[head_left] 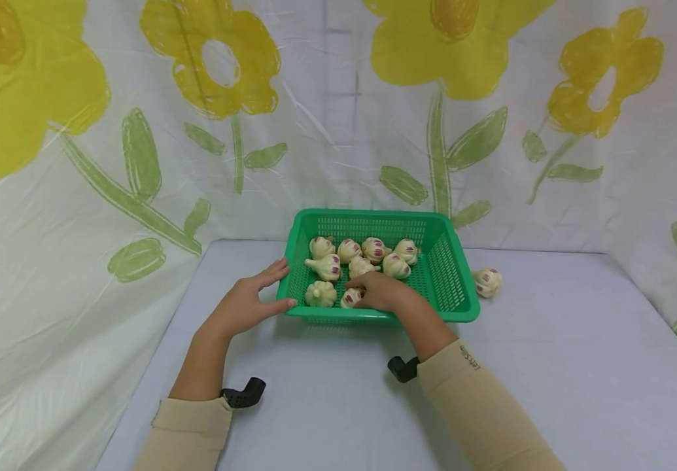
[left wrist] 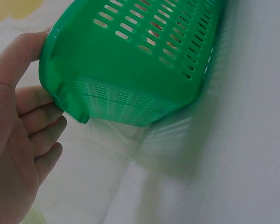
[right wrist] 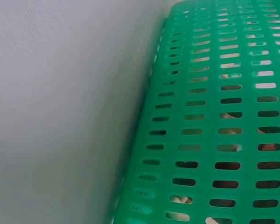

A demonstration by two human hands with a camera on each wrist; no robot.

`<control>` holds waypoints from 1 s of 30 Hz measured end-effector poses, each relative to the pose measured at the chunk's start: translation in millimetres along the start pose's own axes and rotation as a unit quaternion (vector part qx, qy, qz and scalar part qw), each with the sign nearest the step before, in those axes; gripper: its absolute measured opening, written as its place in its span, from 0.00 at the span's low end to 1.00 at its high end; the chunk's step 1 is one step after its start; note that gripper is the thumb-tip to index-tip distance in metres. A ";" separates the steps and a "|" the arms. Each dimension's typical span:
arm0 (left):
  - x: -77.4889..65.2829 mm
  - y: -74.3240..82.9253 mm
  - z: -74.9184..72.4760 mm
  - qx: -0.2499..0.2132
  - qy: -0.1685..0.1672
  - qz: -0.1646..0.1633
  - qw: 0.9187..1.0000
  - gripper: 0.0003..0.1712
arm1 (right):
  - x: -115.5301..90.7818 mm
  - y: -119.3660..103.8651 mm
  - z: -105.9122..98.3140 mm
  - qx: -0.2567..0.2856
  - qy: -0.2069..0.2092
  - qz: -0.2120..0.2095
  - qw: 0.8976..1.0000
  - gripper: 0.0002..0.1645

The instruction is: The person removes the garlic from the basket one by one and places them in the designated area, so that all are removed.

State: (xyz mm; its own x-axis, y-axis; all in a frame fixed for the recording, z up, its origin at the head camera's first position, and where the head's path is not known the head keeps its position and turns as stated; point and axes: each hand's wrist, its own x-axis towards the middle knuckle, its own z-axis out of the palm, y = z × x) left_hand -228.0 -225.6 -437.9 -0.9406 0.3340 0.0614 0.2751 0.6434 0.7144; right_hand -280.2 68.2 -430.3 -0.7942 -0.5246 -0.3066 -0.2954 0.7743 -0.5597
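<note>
A green plastic basket (head_left: 464,312) with slotted walls stands on the white table, holding several garlic bulbs (head_left: 396,266) with purple markings. My left hand (head_left: 243,306) holds the basket's near left corner, thumb on the front rim and fingers along the left rim. In the left wrist view, the fingers of this left hand (left wrist: 23,126) meet the outer edge of the rim. Reaching over the front wall, my right hand (head_left: 384,292) has its fingers curled at a garlic bulb (head_left: 350,299) near the front. In the right wrist view, the basket wall (right wrist: 207,130) largely hides that hand.
One garlic bulb (head_left: 487,282) lies on the table (head_left: 550,353), just right of the basket. A white curtain (head_left: 326,150) with yellow flowers hangs behind the table. Black wrist devices (head_left: 245,394) stick out by both sleeves.
</note>
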 end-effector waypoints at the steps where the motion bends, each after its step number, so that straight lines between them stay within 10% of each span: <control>1: -0.1 -0.1 0.0 -0.001 0.001 0.001 1.000 0.49 | 0.1 0.1 0.2 -0.002 0.005 0.001 1.000 0.30; 30: 0.4 0.4 -0.6 0.000 0.000 -0.005 1.000 0.49 | -4.4 -0.3 0.2 0.004 0.150 -0.062 0.987 0.33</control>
State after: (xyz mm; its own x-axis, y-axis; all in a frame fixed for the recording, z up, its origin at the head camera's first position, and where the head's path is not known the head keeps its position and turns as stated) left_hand -228.4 -225.6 -437.2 -0.9433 0.3276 0.0543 0.2658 0.6471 0.7146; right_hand -276.5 70.1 -428.9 -0.8744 -0.4851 0.0056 -0.3962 0.7074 -0.5854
